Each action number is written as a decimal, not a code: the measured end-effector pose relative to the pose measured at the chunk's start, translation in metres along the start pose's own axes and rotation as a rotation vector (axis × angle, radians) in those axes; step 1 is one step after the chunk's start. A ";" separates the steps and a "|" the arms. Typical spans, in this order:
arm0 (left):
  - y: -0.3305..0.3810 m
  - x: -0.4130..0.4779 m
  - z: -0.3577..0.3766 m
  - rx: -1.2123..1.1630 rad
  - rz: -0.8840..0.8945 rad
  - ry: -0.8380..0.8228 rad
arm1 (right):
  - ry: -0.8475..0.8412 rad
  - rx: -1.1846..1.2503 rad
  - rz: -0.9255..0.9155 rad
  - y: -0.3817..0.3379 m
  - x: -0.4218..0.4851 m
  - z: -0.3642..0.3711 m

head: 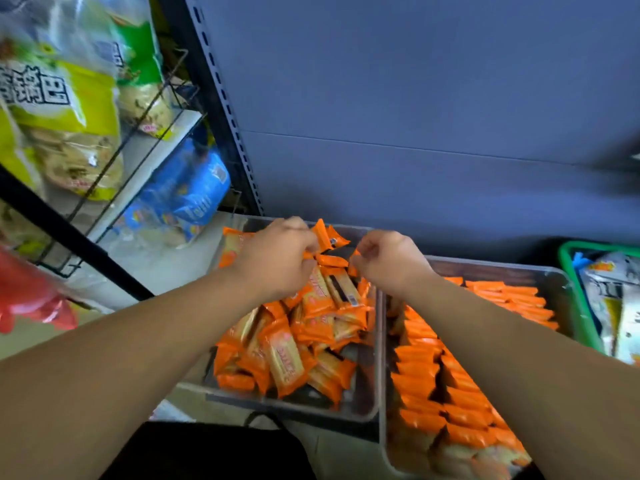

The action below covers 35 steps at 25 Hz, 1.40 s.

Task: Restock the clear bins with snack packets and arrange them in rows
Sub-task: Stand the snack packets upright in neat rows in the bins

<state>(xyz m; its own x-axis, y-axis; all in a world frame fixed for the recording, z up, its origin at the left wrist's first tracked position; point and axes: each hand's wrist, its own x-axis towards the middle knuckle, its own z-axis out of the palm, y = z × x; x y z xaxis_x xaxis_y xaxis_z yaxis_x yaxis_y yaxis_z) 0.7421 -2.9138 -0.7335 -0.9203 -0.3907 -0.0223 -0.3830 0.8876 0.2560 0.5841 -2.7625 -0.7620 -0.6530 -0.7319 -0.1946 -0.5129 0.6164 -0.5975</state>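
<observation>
The pale shelf (pixel 180 268) carries a clear bin (pixel 294 415) of orange packets (pixel 287 341), a second clear bin (pixel 502 268) touching its right side, and a green basket (pixel 585 313) beyond that.

Left clear plastic bin (pixel 298 412): loose orange foil snack packets (pixel 294 341) with pale tan centre panels; a few show a black stripe.
Right clear plastic bin (pixel 502 270): rowed orange snack packets (pixel 450 386), plain orange edges.
My left hand (pixel 277 261) and right hand (pixel 388 261): same orange wrappers pinched.
Green plastic basket (pixel 571 282): white-grey packets (pixel 609 306) with yellow marks.
Flat wall panel (pixel 415 98): blue-grey.
My left side: yellow-green snack bag (pixel 62 109) with black-and-white lettering; blue packets (pixel 187 192); shiny red bag (pixel 31 299); black wire rack (pixel 138 133).
</observation>
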 end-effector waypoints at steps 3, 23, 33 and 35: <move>-0.022 0.043 0.009 -0.029 -0.024 -0.082 | 0.032 -0.001 -0.001 0.009 0.020 0.014; -0.048 0.043 -0.001 0.186 -0.036 -0.298 | 0.060 -0.252 -0.275 0.037 0.039 0.001; -0.048 -0.004 -0.008 0.112 -0.117 -0.447 | 0.022 -0.387 -0.042 0.032 0.024 -0.006; -0.041 -0.005 -0.012 0.152 -0.130 -0.523 | 0.010 -0.406 -0.063 0.031 0.022 -0.008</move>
<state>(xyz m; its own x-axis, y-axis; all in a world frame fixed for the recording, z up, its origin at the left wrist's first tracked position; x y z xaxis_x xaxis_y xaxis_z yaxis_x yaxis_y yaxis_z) 0.7629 -2.9510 -0.7318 -0.7668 -0.3609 -0.5307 -0.4678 0.8804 0.0773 0.5495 -2.7571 -0.7780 -0.6178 -0.7701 -0.1590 -0.7288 0.6367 -0.2517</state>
